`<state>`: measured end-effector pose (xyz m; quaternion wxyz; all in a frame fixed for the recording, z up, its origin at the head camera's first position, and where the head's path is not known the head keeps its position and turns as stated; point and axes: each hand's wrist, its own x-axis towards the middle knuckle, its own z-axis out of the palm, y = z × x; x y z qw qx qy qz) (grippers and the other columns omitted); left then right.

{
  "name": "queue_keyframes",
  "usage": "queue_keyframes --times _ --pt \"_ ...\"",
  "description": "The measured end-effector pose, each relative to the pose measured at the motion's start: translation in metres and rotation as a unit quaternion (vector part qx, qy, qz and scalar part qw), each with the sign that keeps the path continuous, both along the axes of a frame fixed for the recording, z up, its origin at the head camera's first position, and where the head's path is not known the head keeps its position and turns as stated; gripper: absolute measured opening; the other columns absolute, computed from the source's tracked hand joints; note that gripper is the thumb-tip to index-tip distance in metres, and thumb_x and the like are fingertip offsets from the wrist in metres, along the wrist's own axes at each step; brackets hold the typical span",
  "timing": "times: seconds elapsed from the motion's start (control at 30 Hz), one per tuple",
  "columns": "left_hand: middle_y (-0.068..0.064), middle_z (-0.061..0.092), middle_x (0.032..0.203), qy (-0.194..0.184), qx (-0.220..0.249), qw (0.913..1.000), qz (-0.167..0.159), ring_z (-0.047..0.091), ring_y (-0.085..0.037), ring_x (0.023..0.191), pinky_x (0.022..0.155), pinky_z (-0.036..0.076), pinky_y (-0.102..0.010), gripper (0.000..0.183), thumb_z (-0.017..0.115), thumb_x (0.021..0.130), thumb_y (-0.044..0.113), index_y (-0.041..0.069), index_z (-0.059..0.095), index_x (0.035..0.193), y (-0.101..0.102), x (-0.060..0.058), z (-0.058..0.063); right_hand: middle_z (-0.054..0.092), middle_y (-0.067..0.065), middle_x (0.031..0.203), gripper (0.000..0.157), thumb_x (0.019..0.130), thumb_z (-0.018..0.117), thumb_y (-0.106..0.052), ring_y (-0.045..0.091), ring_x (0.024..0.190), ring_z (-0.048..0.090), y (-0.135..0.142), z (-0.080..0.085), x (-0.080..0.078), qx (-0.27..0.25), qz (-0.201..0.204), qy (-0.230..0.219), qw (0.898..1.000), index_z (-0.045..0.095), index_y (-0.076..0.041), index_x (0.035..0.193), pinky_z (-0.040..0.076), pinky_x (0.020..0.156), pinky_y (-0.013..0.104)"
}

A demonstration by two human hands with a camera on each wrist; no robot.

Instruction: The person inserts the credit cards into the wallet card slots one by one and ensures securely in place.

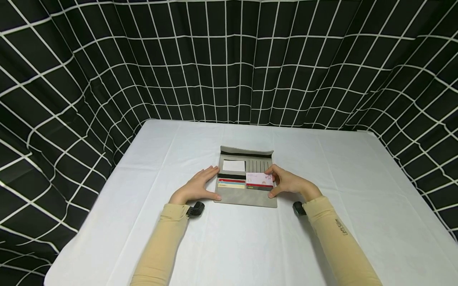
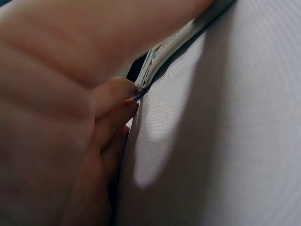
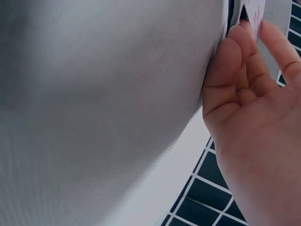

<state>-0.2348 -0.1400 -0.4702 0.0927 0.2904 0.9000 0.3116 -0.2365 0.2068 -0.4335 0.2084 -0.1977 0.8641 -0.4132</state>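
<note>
A grey card wallet (image 1: 247,200) lies unfolded on the white table. My left hand (image 1: 196,186) rests at its left edge, fingers extended along the side and thumb on the lower left corner. In the left wrist view the fingertips touch the wallet's edge (image 2: 162,63). My right hand (image 1: 288,182) holds a pale pink card (image 1: 257,178) with printed flowers by its right end, index fingertip at the top corner and thumb by the wallet's right edge. That card stands above a red card (image 1: 259,185) in the lower right pocket marked LOGO. Curled fingers show in the right wrist view.
Red, blue and cream cards (image 1: 231,184) sit staggered in the lower left pocket. Above them is a white card (image 1: 234,165), with narrow slots (image 1: 259,165) to its right. White cloth covers the table (image 1: 229,246); black gridded curtains (image 1: 232,63) stand behind and at both sides.
</note>
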Motion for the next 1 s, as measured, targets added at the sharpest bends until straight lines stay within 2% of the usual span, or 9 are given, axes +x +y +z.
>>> queue_keyframes --times 0.17,0.43,0.77,1.0 --pt "-0.003 0.019 0.152 -0.003 0.002 1.0 0.003 0.01 -0.02 0.139 0.111 0.008 -0.042 0.105 0.075 0.067 0.056 0.012 0.025 0.148 -0.0001 0.0003 0.0008 0.045 0.013 0.089 0.062 0.064 0.085 -0.009 0.026 0.083 0.041 0.0018 -0.0006 0.0002 -0.014 0.013 0.009 1.0 0.047 0.002 0.112 0.036 0.071 0.032" --pt "-0.002 0.019 0.152 -0.004 0.001 1.0 0.002 0.01 -0.019 0.139 0.111 0.007 -0.04 0.105 0.075 0.066 0.055 0.013 0.024 0.148 -0.0001 0.0005 0.0002 0.04 0.013 0.1 0.079 0.07 0.081 -0.013 0.027 0.089 0.037 0.0017 0.0046 0.0053 0.017 0.04 0.01 0.999 0.041 -0.004 0.137 0.034 0.073 0.033" --pt "-0.006 0.021 0.152 0.004 0.011 0.9999 -0.003 0.012 -0.023 0.139 0.111 0.008 -0.043 0.106 0.074 0.066 0.057 0.01 0.026 0.147 -0.0002 0.0013 0.0008 0.037 0.014 0.1 0.066 0.072 0.079 -0.012 0.027 0.089 0.036 -0.0006 0.0083 0.006 0.029 0.046 -0.003 0.998 0.049 -0.009 0.13 0.035 0.073 0.034" --pt "-0.003 0.019 0.152 -0.002 0.003 1.0 0.003 0.011 -0.021 0.139 0.111 0.008 -0.041 0.106 0.075 0.065 0.057 0.013 0.024 0.148 -0.0009 0.0011 0.0 0.034 0.014 0.101 0.066 0.074 0.077 -0.013 0.027 0.089 0.034 -0.0027 0.0083 0.0051 0.044 0.048 -0.014 0.998 0.047 -0.013 0.133 0.033 0.073 0.034"
